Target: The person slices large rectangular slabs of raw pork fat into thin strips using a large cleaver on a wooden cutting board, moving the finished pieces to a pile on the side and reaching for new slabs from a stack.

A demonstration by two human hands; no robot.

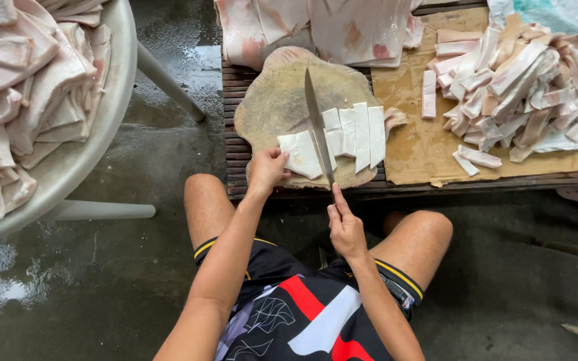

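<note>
A slab of pale pork skin [302,155] lies on a round wooden chopping block [279,100]. My left hand [267,168] presses down on the slab's near left edge. My right hand [344,226] grips the handle of a long knife [317,127], forefinger laid along it; the blade points away from me and rests across the slab. To the right of the blade lie cut white strips [359,134], side by side on the block.
A heap of cut strips [523,80] sits on brown cardboard [423,147] on a low slatted table [235,87]. Uncut slabs [316,27] lie at the table's far side. A large metal basin [68,160] of slabs stands left. The floor [168,134] is wet.
</note>
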